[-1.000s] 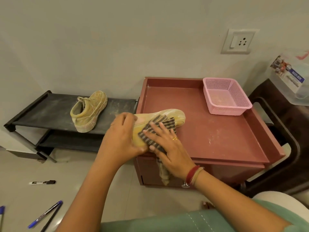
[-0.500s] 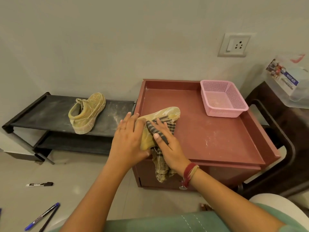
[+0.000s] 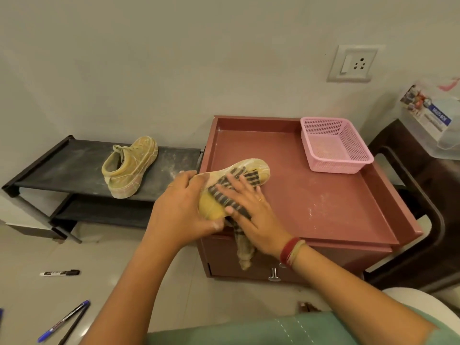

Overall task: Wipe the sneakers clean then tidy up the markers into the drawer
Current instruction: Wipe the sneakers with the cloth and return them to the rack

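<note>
The left hand [image 3: 181, 207] grips the heel end of a yellow sneaker [image 3: 256, 165], fingers and thumb curled round it, and holds it sole-side up over the front left edge of the red cabinet [image 3: 311, 195], toe pointing toward two o'clock; the right hand [image 3: 251, 215] lies flat on the sole with fingers straight and spread, pressing a striped cloth [image 3: 250, 176] against it rather than clutching it; the loose end of the cloth hangs down past the cabinet's front edge, at six o'clock from the hands; the drawer knob [image 3: 273, 274] sits just below that loose end, and the drawer front looks closed; a pink basket [image 3: 331, 165] stands in the cabinet's far right corner, at two o'clock from the held sneaker and well apart from it; the second sneaker [image 3: 129, 168] rests upright on the top shelf of a black rack [image 3: 62, 165], at nine o'clock from the cabinet; on the floor at eight o'clock from the hands lie a black marker [image 3: 59, 273] and, nearer the lower left corner, a blue pen [image 3: 64, 321] touching a dark pen [image 3: 72, 328].
</note>
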